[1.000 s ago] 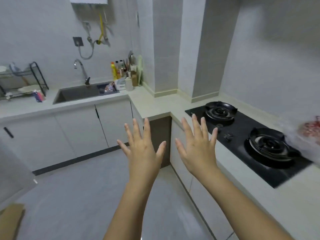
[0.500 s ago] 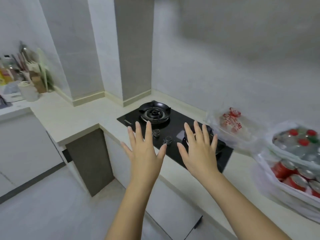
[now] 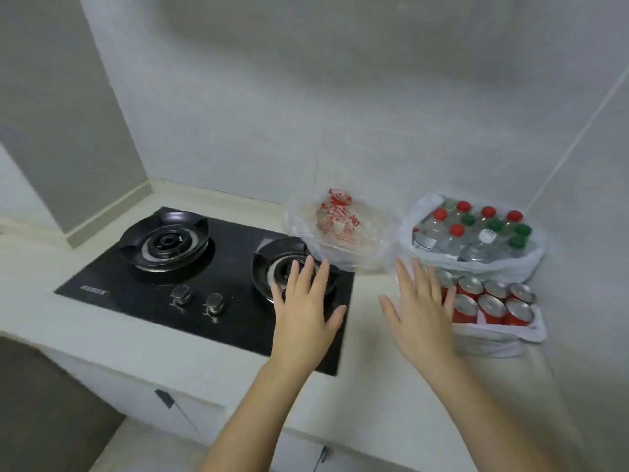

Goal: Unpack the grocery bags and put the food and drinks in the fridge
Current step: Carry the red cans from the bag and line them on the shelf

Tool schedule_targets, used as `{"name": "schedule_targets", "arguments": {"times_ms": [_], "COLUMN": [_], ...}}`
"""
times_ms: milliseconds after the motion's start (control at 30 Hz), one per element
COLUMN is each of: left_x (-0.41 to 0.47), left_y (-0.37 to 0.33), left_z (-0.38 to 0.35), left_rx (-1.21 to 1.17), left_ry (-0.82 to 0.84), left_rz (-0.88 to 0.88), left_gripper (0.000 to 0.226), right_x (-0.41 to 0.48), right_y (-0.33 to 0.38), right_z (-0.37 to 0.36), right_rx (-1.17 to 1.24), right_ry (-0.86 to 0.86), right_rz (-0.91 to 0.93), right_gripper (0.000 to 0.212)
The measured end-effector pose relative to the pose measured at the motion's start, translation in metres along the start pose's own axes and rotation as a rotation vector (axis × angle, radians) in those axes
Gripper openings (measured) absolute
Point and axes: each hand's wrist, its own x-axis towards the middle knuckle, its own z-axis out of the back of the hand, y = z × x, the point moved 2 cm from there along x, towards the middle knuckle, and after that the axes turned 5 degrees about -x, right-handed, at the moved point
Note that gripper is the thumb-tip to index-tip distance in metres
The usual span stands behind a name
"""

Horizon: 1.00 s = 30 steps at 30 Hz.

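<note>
Three grocery bags stand on the pale counter (image 3: pixel 371 376) against the back wall. A clear plastic bag with red print (image 3: pixel 340 229) sits right of the stove. Farther right, a white bag holds several water bottles (image 3: pixel 476 233) with red, green and white caps. In front of it lies a bag of red drink cans (image 3: pixel 493 306). My left hand (image 3: pixel 306 308) hovers open over the stove's right burner. My right hand (image 3: pixel 422 308) is open too, spread just left of the cans. Neither hand holds anything. No fridge is in view.
A black two-burner gas stove (image 3: pixel 163 284) with two knobs (image 3: pixel 197 298) is set into the counter at left. White cabinet doors (image 3: pixel 163 400) run below the counter edge. A grey pillar (image 3: pixel 61 124) rises at the back left corner.
The view has swung right from the sink corner to the stove and bags. Both hands stay raised and open, now nearer the bags.
</note>
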Motion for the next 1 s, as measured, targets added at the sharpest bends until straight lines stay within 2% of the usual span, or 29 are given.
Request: {"name": "schedule_targets", "arguments": {"times_ms": [200,333,467,600,733,867,1000], "left_x": [0.038,0.062,0.092,0.126,0.148,0.156,0.157], "left_y": [-0.037,-0.065,-0.095,-0.117,-0.121,-0.116,-0.112], "left_z": [-0.072,-0.120,-0.171,-0.214,-0.248,-0.263,-0.265], "left_rx": [-0.064,-0.158,-0.166,-0.130,-0.076,-0.082,-0.178], "left_ry": [0.211,0.302,0.338,0.363,0.435,0.484,0.493], "left_rz": [-0.119,-0.078,-0.082,-0.053,-0.048,-0.029,0.032], "left_gripper": [0.074,0.064,0.055,0.056,0.068,0.064,0.064], "right_x": [0.020,0.046,0.069,0.082,0.084,0.083,0.084], "right_y": [-0.087,-0.132,-0.163,-0.176,-0.180,-0.183,-0.184], "right_z": [-0.032,-0.050,-0.059,-0.065,-0.075,-0.078,-0.078], "right_rx": [-0.016,-0.042,-0.085,-0.087,-0.149,-0.174,-0.136], "right_ry": [0.039,0.183,0.254,0.317,0.347,0.370,0.341], "right_rz": [-0.160,-0.238,-0.241,-0.220,-0.153,-0.136,-0.139], "right_gripper": [0.065,0.060,0.052,0.060,0.066,0.071,0.062]}}
